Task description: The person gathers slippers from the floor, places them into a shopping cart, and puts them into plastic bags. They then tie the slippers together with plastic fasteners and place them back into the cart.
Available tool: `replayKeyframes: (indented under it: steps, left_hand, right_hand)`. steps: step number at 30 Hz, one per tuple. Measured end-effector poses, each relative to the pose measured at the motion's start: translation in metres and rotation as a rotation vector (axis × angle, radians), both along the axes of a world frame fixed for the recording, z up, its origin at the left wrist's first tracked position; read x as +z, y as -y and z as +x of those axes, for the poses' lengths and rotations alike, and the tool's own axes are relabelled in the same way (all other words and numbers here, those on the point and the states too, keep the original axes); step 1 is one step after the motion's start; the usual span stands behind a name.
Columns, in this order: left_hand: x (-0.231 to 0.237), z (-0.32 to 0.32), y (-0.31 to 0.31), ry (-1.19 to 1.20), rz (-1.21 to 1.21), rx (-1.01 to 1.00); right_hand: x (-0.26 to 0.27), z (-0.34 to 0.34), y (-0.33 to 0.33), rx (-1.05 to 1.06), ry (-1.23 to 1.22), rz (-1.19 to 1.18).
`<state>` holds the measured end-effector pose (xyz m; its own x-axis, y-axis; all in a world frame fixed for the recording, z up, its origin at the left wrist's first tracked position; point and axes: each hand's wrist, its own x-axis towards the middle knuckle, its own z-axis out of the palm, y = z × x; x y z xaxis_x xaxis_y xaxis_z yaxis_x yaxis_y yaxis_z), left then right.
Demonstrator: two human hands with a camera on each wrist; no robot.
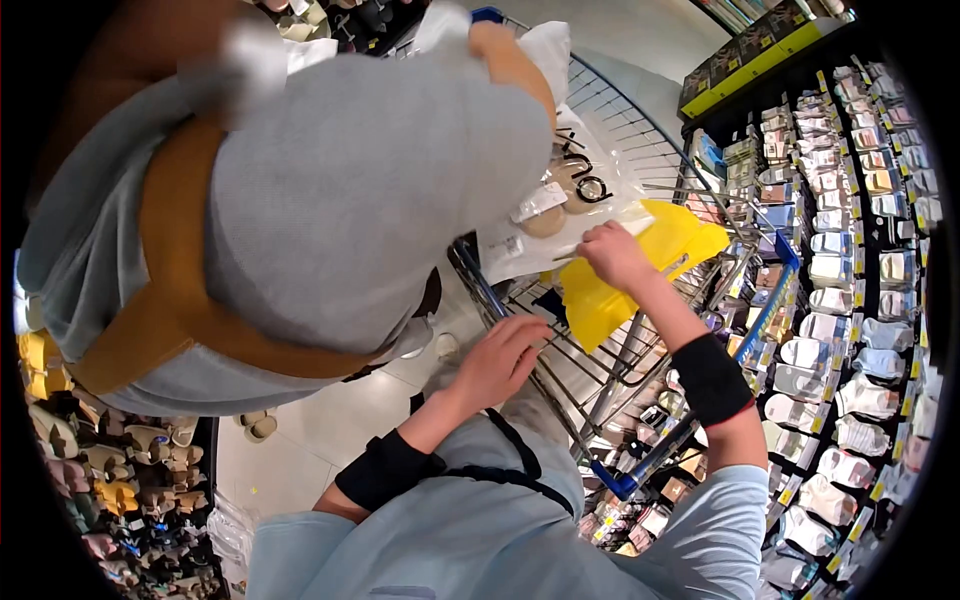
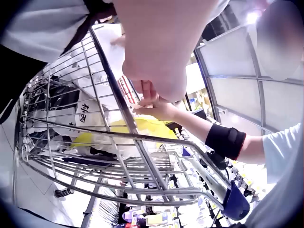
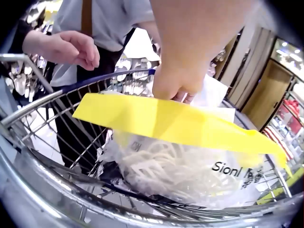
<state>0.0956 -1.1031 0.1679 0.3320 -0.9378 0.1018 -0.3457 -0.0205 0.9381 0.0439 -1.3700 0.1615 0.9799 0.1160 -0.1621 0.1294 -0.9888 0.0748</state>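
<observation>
Well to the right of the right hand, a tall sock display (image 1: 829, 270) carries packs in close rows, mostly white and pale knit folded into flat, rounded shapes. Smooth, pale square floor tiles (image 1: 290, 460) spread out to the left of the left hand, and beyond them, at the far left, stand racks of slippers (image 1: 130, 470), moulded and rounded, in beige, pink and yellow.

Under the right hand is a shopping cart (image 3: 28, 194) of shiny metal wire with blue fittings, its thin rods crossing in an open grid. To the left of both hands and above them in the head view stands another person (image 1: 350, 200) in a soft grey knit top, a flat tan strap across it.

Just beyond the right hand, in the cart, lies a crinkled clear plastic bag (image 1: 620, 180) with black lettering and rounded beige pieces inside. A bright yellow plastic sheet (image 1: 610, 300), smooth and slightly creased, hangs just beside and below the same hand.

The right hand (image 1: 615, 257) has its fingers bent down at the yellow edge; the fingertips are hidden, so I cannot tell whether they pinch it. The left hand (image 1: 497, 365) is relaxed beside the cart's rail, fingers close together and gently bent, holding nothing. A matte black fabric band (image 1: 715, 378) wraps the right forearm.
</observation>
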Motion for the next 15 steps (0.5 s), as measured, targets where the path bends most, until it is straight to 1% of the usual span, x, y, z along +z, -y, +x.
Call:
replayKeyframes:
  steps: [1, 2, 3, 4, 6, 7, 8, 10, 11, 12, 13, 14, 15]
  left_hand:
    - [0.003, 0.004, 0.009, 0.067, -0.052, 0.091]
    - [0.007, 0.007, 0.018, 0.132, -0.104, 0.18]
    - [0.014, 0.013, 0.027, 0.154, -0.05, 0.189]
    - [0.014, 0.013, 0.035, 0.166, -0.061, 0.179]
    - [0.005, 0.015, 0.056, 0.235, 0.003, 0.243]
    - [-0.003, 0.013, 0.062, 0.34, 0.042, 0.257]
    - [-0.011, 0.013, 0.065, 0.359, 0.032, 0.259]
    - [-0.021, 0.013, 0.069, 0.289, 0.146, 0.094]
    - [-0.017, 0.011, 0.069, 0.359, 0.041, 0.14]
    - [-0.014, 0.011, 0.07, 0.366, 0.041, 0.134]
    - [-0.011, 0.008, 0.071, 0.346, 0.128, 0.101]
    - [-0.007, 0.004, 0.07, 0.323, 0.214, 0.068]
    - [-0.005, -0.001, 0.071, 0.325, 0.214, 0.063]
  right_hand:
    - [0.018, -0.003, 0.005, -0.054, 0.094, 0.106]
    - [0.033, -0.008, 0.007, -0.062, 0.103, 0.099]
    - [0.046, -0.014, 0.007, -0.123, 0.08, 0.118]
    - [0.056, -0.021, 0.008, -0.188, 0.062, 0.136]
    - [0.074, -0.032, 0.01, -0.182, 0.104, 0.138]
    - [0.083, -0.036, 0.008, -0.178, 0.128, 0.172]
    - [0.09, -0.039, 0.006, -0.171, 0.152, 0.212]
    - [0.097, -0.049, 0.003, -0.188, 0.155, 0.223]
    - [0.097, -0.056, 0.002, -0.191, 0.143, 0.213]
    - [0.097, -0.063, 0.003, -0.197, 0.128, 0.203]
    - [0.097, -0.07, 0.004, -0.237, 0.022, 0.216]
    - [0.098, -0.079, 0.002, -0.244, 0.017, 0.221]
    - [0.1, -0.089, -0.001, -0.292, 0.115, 0.3]
